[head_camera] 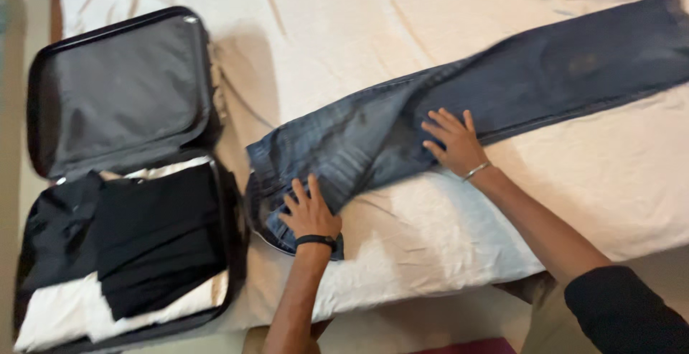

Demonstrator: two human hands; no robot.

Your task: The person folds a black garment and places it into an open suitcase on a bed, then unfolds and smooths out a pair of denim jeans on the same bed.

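Both palms open and flat, my left hand (pixel 310 210) at the waistband and my right hand (pixel 452 141) at two o'clock of it, I should press the jeans (pixel 502 81) smooth on the bed (pixel 402 9), seemingly folded lengthwise, before any folding.

We see an open black suitcase (pixel 215 120) at the left, its grey-lined lid (pixel 122 88) raised. Folded black clothes (pixel 154 235) lie inside over white cloth (pixel 61 314). A cream bedsheet (pixel 344 24) covers the bed.
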